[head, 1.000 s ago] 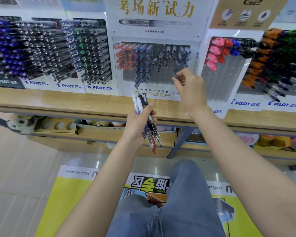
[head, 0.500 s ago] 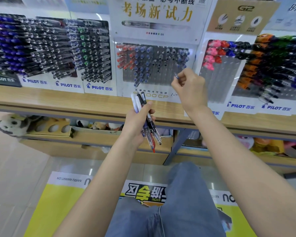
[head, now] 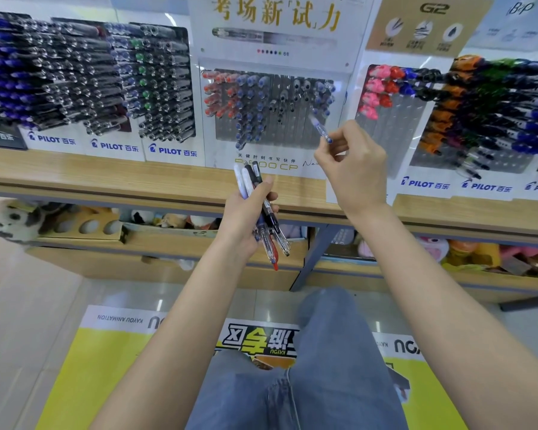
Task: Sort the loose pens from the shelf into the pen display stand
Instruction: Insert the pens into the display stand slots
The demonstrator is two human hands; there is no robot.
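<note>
Stationery racks line a wooden shelf, the grey pen display stand at centre. Just above the right hand, pinched in its fingertips, one blue-tipped pen points at the stand's sparse right columns. Below and left, the left hand is closed around a bundle of loose pens, about four or five. Many slots look empty, so roughly midway by my reckoning.
</note>
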